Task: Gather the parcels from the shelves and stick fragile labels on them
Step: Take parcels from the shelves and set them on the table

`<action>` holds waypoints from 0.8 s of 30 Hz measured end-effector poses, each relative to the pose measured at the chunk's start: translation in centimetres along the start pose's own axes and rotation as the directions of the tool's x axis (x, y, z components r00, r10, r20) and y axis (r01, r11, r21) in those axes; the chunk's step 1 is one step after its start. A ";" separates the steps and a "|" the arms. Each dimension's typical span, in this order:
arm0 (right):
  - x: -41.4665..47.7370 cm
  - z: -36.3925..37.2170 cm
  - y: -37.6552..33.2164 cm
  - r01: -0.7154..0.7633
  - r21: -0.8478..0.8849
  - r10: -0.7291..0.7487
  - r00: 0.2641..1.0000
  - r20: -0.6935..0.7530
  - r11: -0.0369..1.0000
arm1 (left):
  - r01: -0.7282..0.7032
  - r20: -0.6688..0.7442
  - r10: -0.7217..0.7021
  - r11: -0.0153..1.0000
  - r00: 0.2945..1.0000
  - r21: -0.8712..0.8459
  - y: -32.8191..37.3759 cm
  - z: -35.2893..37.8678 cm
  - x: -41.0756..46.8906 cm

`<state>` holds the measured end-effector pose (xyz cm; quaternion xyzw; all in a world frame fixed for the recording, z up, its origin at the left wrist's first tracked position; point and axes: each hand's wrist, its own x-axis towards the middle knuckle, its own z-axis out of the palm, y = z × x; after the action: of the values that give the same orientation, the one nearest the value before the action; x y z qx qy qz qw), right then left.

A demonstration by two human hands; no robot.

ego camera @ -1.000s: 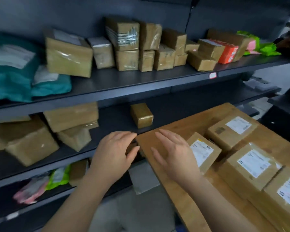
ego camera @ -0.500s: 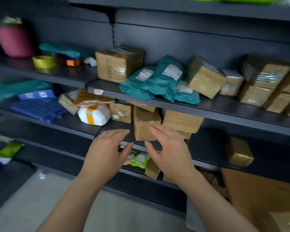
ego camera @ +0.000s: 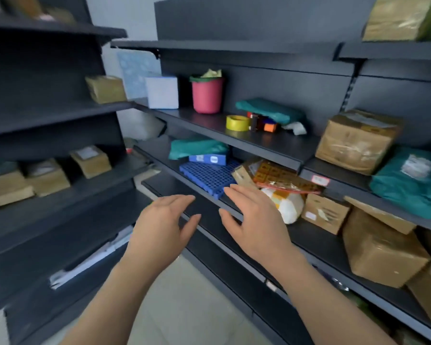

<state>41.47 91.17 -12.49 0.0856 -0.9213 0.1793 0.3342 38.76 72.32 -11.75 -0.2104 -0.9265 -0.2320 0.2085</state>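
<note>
My left hand point(ego camera: 163, 224) and my right hand point(ego camera: 255, 220) hover palms down, fingers spread and empty, in front of the dark shelves. Brown taped parcels stand on the right shelves: a large one point(ego camera: 357, 141) on the upper board, a small one point(ego camera: 324, 212) and a big one point(ego camera: 381, 250) on the lower board. A white round parcel with orange tape point(ego camera: 288, 205) lies just right of my right hand under a sheet of orange-red stickers point(ego camera: 279, 174). More brown parcels point(ego camera: 90, 160) sit on the left rack.
A pink bucket point(ego camera: 206, 94), a white box point(ego camera: 162, 92), a yellow tape roll point(ego camera: 237, 122), teal mailer bags point(ego camera: 408, 180) and a blue perforated mat point(ego camera: 207, 174) lie on the shelves. Pale floor point(ego camera: 184, 307) shows between the two racks.
My view has swung left, away from the wooden table and its labelled parcels, along the shelves to the corner. Both hands stay raised, open and empty throughout.
</note>
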 end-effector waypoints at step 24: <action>35.3 28.8 -7.5 0.273 0.276 -0.295 0.955 0.040 0.921 | 0.339 -0.212 -0.303 0.927 0.929 0.160 -31.6 -4.0 22.7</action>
<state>-0.20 71.76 -8.09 0.2700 -0.8792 0.2480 0.3043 5.83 51.53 -8.32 -0.0116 -0.9435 -0.1899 0.2715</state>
